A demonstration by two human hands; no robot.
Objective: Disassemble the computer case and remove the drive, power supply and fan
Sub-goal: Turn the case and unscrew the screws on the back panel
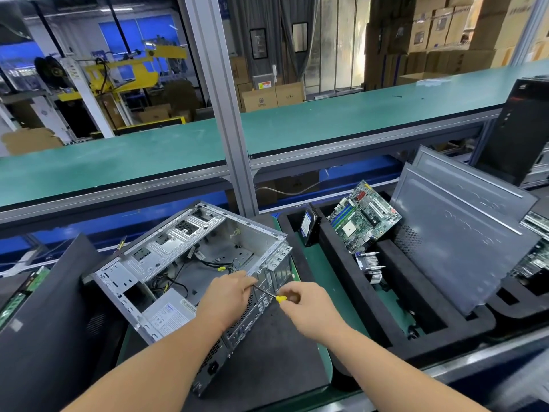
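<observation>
An open silver computer case (166, 257) lies on its side on a black foam mat. Loose cables lie inside it, and a grey power supply (170, 316) sits in its near left corner. My left hand (228, 295) rests on the case's rear panel, its fingers by the shaft of a yellow-handled screwdriver (271, 295). My right hand (309, 307) grips the screwdriver's handle, and the tip points at the rear panel. A hard drive (307, 227) stands on edge in the foam tray on the right.
A green motherboard (361, 217) leans in a black foam tray (386, 331), with a heatsink (371, 267) below it and grey side panels (463, 233) to its right. A black panel (50, 316) stands at the left. A green conveyor (178, 150) runs behind an aluminium post (225, 114).
</observation>
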